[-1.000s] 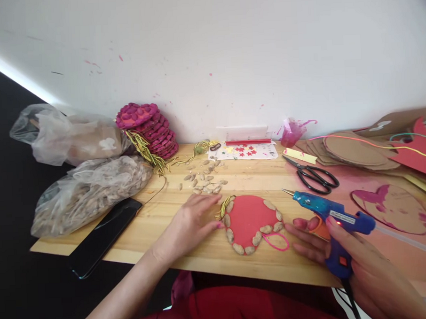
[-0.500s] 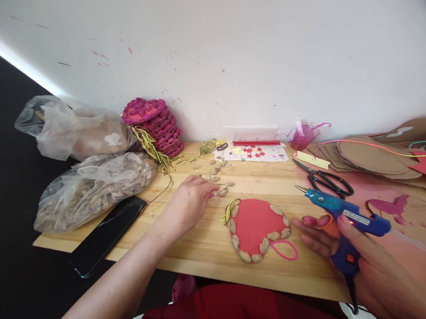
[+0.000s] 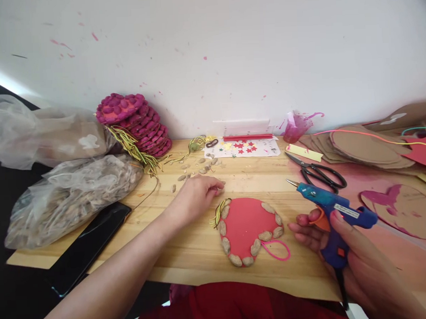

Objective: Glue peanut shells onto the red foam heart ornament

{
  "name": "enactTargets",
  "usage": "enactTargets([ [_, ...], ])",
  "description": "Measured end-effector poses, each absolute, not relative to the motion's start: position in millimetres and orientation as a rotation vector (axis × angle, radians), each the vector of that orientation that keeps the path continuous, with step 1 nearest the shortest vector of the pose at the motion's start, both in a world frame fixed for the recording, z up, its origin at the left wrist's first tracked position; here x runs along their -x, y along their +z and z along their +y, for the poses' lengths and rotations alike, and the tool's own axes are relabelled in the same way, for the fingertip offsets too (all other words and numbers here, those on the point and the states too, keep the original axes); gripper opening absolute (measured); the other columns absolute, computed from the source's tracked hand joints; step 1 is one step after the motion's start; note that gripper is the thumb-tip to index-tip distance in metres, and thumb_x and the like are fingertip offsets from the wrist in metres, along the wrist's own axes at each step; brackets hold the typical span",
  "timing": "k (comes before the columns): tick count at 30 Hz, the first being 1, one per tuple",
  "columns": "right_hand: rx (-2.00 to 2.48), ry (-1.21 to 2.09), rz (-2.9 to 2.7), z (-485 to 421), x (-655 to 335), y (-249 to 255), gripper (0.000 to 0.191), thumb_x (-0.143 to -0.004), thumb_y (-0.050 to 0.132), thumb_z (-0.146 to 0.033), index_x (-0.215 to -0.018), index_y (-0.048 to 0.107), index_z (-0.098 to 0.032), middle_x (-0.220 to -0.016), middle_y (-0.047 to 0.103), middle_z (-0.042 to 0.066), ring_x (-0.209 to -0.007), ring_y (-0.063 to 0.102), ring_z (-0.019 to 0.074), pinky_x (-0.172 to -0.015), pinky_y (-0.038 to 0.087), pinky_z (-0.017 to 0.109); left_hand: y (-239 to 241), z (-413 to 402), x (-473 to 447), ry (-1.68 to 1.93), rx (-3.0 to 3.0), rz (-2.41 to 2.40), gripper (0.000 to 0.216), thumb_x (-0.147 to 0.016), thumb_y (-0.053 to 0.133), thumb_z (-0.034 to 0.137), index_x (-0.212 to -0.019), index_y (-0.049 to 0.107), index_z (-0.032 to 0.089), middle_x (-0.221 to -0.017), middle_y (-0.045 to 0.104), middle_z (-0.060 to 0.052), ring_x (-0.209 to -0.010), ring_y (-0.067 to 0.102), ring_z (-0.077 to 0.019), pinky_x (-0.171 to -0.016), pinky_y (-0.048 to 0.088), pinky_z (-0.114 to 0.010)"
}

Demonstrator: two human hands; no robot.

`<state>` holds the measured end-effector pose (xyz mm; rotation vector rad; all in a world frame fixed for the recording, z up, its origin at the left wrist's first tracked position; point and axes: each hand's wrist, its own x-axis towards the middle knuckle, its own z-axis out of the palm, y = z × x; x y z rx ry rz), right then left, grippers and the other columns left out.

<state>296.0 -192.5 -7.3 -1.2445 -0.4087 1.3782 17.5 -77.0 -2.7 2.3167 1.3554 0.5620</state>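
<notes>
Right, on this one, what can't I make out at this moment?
All in the head view:
Left hand: its turned-down, curled pose hides whether it holds anything.
Scattered peanuts: exact count unclear, as that hand may cover some.
Glue gun: handle partly covered by the right hand.
White label on it: print too small to read.
Upper plastic bag: cut off by the left edge.
Red sheet: cut off by the right edge.

The wearer has on a deep red garment [image 3: 240, 301], softly creased over the lap and darkening to maroon at the sides. Forearms [image 3: 126, 264], left hand [image 3: 196, 195] and right hand [image 3: 362, 261] are all bare.
</notes>
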Motion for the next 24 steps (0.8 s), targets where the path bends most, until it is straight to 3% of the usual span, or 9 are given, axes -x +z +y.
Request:
enactTargets([
  [4, 1.239, 1.389, -0.406, -192.7, -296.7, -5.5, 0.022, -0.066, 0.086, -0.039, -0.073, 0.077, -0.020, -0.075, 0.077, 0.006, -0.073, 0.077, 0.0260, -0.068, 0.066, 0.030, -1.1, -70.4, -24.7, 0.490, -2.089, 1.392, 0.018, -0.081, 0.064, 0.011, -0.088, 0.077, 0.022, -0.083, 0.078, 0.001, -0.070, 0.069, -0.0150, -0.070, 0.054, -0.027],
  [9, 1.223, 1.422, -0.388, -194.1, -300.4, -9.4, 0.021, -0.072, 0.082, -0.040, -0.074, 0.076, -0.020, -0.075, 0.076, 0.006, -0.074, 0.077, 0.0259, -0.068, 0.066, 0.030, -4.2, -64.6, -25.4, 0.592, -2.165, 1.467, 0.017, -0.081, 0.063, 0.014, -0.087, 0.077, 0.022, -0.086, 0.075, -0.001, -0.068, 0.064, -0.0135, -0.064, 0.048, -0.025],
  [11, 1.224, 1.423, -0.392, -194.6, -301.4, -11.3, 0.021, -0.074, 0.080, -0.040, -0.074, 0.075, -0.020, -0.076, 0.076, 0.007, -0.076, 0.077, 0.0265, -0.070, 0.065, 0.030, -2.6, -64.0, -22.9, 0.666, -2.186, 1.511, 0.015, -0.086, 0.062, 0.021, -0.088, 0.077, 0.020, -0.078, 0.073, 0.000, -0.065, 0.061, -0.0133, -0.061, 0.045, -0.025],
  [16, 1.270, 1.407, -0.345, -195.3, -302.6, -11.5, 0.022, -0.070, 0.083, -0.040, -0.075, 0.074, -0.020, -0.075, 0.075, 0.005, -0.070, 0.075, 0.0220, -0.069, 0.065, 0.028, 2.4, -68.7, -15.0, 0.689, -2.156, 1.510, 0.035, -0.094, 0.056, 0.039, -0.072, 0.073, 0.018, -0.055, 0.062, 0.003, -0.052, 0.056, -0.0123, -0.052, 0.039, -0.024],
  [18, 1.280, 1.409, -0.329, -195.5, -303.2, -11.3, 0.021, -0.070, 0.083, -0.038, -0.076, 0.074, -0.020, -0.076, 0.075, 0.005, -0.069, 0.075, 0.0214, -0.069, 0.066, 0.029, 0.9, -71.5, -12.7, 0.695, -2.175, 1.406, 0.033, -0.096, 0.055, 0.036, -0.074, 0.073, 0.018, -0.065, 0.070, 0.001, -0.061, 0.063, -0.0132, -0.058, 0.044, -0.024],
  [21, 1.290, 1.411, -0.317, -195.4, -303.8, -12.0, 0.021, -0.070, 0.083, -0.038, -0.078, 0.074, -0.021, -0.077, 0.075, 0.005, -0.069, 0.075, 0.0224, -0.067, 0.066, 0.030, -3.2, -73.9, -10.7, 0.707, -2.266, 1.205, 0.023, -0.097, 0.053, 0.024, -0.095, 0.075, 0.020, -0.094, 0.077, -0.003, -0.086, 0.070, -0.0154, -0.077, 0.051, -0.026],
  [24, 1.290, 1.388, -0.328, -194.8, -303.1, -11.9, 0.022, -0.069, 0.084, -0.038, -0.076, 0.074, -0.021, -0.073, 0.074, 0.004, -0.065, 0.075, 0.0218, -0.065, 0.066, 0.029, -4.6, -74.3, -9.9, 0.728, -2.314, 1.141, 0.019, -0.095, 0.057, 0.023, -0.098, 0.075, 0.021, -0.096, 0.077, -0.004, -0.089, 0.070, -0.0162, -0.081, 0.052, -0.028],
])
